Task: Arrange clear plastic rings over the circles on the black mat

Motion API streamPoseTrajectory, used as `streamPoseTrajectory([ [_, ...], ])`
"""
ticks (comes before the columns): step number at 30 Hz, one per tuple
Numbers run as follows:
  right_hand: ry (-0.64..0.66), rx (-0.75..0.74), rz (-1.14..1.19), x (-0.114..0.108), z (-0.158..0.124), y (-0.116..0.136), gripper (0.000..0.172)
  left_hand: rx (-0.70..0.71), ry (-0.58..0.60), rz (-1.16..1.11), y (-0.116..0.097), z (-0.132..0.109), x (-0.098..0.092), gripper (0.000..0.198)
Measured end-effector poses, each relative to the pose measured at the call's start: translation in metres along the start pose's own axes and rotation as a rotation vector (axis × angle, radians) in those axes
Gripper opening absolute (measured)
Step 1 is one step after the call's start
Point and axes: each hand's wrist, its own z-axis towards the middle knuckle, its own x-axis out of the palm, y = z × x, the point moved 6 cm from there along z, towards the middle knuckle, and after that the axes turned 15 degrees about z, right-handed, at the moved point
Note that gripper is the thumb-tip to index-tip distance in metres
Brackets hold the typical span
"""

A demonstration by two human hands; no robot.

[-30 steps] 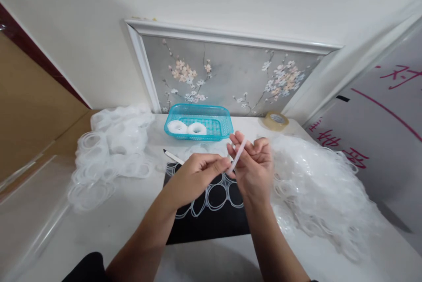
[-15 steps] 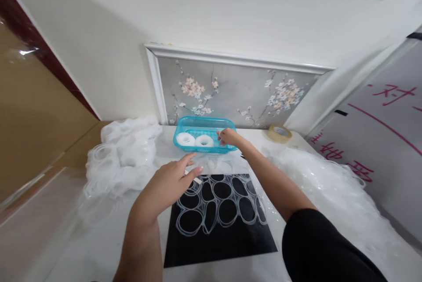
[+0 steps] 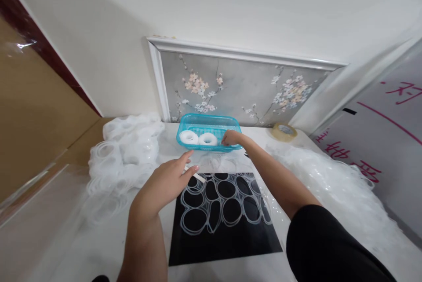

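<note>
My left hand hovers over the far left corner of a black mat, fingers and thumb apart. Beside its thumb a thin white strip lies at the mat's edge. Thin clear plastic rings cover the mat's far half, several overlapping. My right hand reaches into the right end of a blue plastic basket. Its fingers are curled together and point down; what they hold, if anything, is hidden. Two thick white rings sit side by side in the basket, left of that hand.
A heap of whitish rings stands on the left of the white table. On the right spreads a large pile of clear plastic rings. A roll of tape lies near the wall. A framed flower panel is behind the basket.
The fingers of my right hand have curled closer together and dipped lower in the basket. My left hand keeps its spread pose, while the whole view has shifted slightly.
</note>
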Motion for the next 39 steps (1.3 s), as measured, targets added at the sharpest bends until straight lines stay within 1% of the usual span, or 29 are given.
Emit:
streamPoseTrajectory([
  [1, -0.012, 0.003, 0.003, -0.005, -0.003, 0.002, 0.008, 0.004, 0.003, 0.0, 0.003, 0.004, 0.002, 0.054],
  [2, -0.026, 0.007, 0.009, -0.009, -0.008, 0.004, 0.008, 0.007, 0.014, 0.004, 0.006, 0.01, 0.005, 0.051],
  [4, -0.091, -0.005, 0.03, -0.016, -0.025, 0.009, 0.02, 0.018, 0.051, 0.039, 0.014, 0.026, 0.017, 0.043],
  [6, -0.159, -0.038, 0.057, -0.014, -0.052, 0.012, 0.03, 0.034, 0.071, 0.116, 0.019, 0.046, 0.033, 0.037],
  [8, -0.149, -0.061, 0.066, 0.003, -0.086, 0.01, 0.037, 0.047, 0.074, 0.165, 0.022, 0.064, 0.051, 0.032],
  [9, -0.077, -0.061, 0.046, 0.019, -0.103, 0.006, 0.041, 0.059, 0.075, 0.18, 0.022, 0.071, 0.06, 0.028],
  [10, -0.014, -0.054, 0.014, 0.035, -0.121, 0.001, 0.052, 0.066, 0.081, 0.188, 0.021, 0.076, 0.068, 0.022],
  [11, -0.007, -0.038, -0.035, 0.047, -0.136, -0.006, 0.069, 0.072, 0.087, 0.194, 0.02, 0.08, 0.075, 0.016],
  [12, -0.029, -0.024, -0.08, 0.056, -0.15, -0.014, 0.084, 0.075, 0.095, 0.198, 0.019, 0.083, 0.08, 0.01],
  [13, -0.039, -0.013, -0.112, 0.064, -0.161, -0.021, 0.093, 0.073, 0.103, 0.201, 0.018, 0.085, 0.084, 0.006],
  [14, -0.062, -0.006, -0.137, 0.07, -0.169, -0.027, 0.098, 0.07, 0.109, 0.202, 0.018, 0.086, 0.087, 0.007],
  [15, -0.078, -0.007, -0.144, 0.074, -0.175, -0.032, 0.097, 0.07, 0.112, 0.199, 0.018, 0.086, 0.087, 0.009],
  [17, -0.067, -0.02, -0.102, 0.082, -0.182, -0.038, 0.084, 0.088, 0.1, 0.177, 0.015, 0.086, 0.081, 0.01],
  [18, -0.043, -0.032, -0.06, 0.086, -0.184, -0.038, 0.073, 0.105, 0.083, 0.158, 0.012, 0.085, 0.075, 0.009],
  [20, 0.026, -0.05, 0.037, 0.093, -0.188, -0.036, 0.044, 0.149, 0.029, 0.116, 0.005, 0.079, 0.057, 0.01],
  [22, 0.08, -0.074, 0.116, 0.089, -0.193, -0.031, 0.015, 0.188, -0.067, 0.054, -0.004, 0.068, 0.033, 0.019],
  [23, 0.08, -0.092, 0.145, 0.081, -0.197, -0.029, 0.005, 0.208, -0.123, 0.009, -0.009, 0.06, 0.02, 0.022],
  [24, 0.05, -0.108, 0.173, 0.065, -0.2, -0.027, 0.002, 0.228, -0.186, -0.047, -0.013, 0.051, 0.007, 0.025],
  [25, 0.008, -0.125, 0.199, 0.045, -0.205, -0.025, 0.005, 0.248, -0.244, -0.103, -0.017, 0.042, -0.004, 0.026],
  [27, -0.231, -0.162, 0.29, -0.018, -0.221, -0.024, 0.008, 0.286, -0.341, -0.19, -0.022, 0.024, -0.023, 0.026],
  [29, -0.468, -0.236, 0.415, -0.087, -0.248, -0.022, 0.013, 0.309, -0.379, -0.221, -0.024, 0.01, -0.033, 0.026],
  [31, -0.694, -0.257, 0.491, -0.15, -0.28, -0.025, 0.017, 0.309, -0.363, -0.215, -0.023, 0.001, -0.035, 0.027],
  [33, -0.913, -0.249, 0.467, -0.195, -0.311, -0.031, 0.02, 0.29, -0.297, -0.189, -0.021, -0.003, -0.032, 0.029],
  [34, -1.021, -0.235, 0.384, -0.21, -0.323, -0.036, 0.022, 0.28, -0.26, -0.178, -0.02, -0.004, -0.028, 0.029],
  [35, -1.09, -0.215, 0.284, -0.217, -0.329, -0.043, 0.022, 0.271, -0.223, -0.172, -0.019, -0.005, -0.024, 0.03],
  [36, -1.12, -0.185, 0.177, -0.216, -0.329, -0.052, 0.021, 0.265, -0.19, -0.17, -0.018, -0.005, -0.02, 0.029],
  [37, -1.081, -0.138, 0.08, -0.209, -0.322, -0.066, 0.019, 0.262, -0.164, -0.171, -0.018, -0.005, -0.014, 0.029],
  [38, -1.026, -0.096, 0.032, -0.196, -0.311, -0.083, 0.015, 0.26, -0.148, -0.174, -0.018, -0.005, -0.009, 0.029],
  [39, -0.87, -0.018, 0.0, -0.175, -0.294, -0.104, 0.014, 0.257, -0.145, -0.183, -0.018, -0.004, -0.003, 0.029],
])
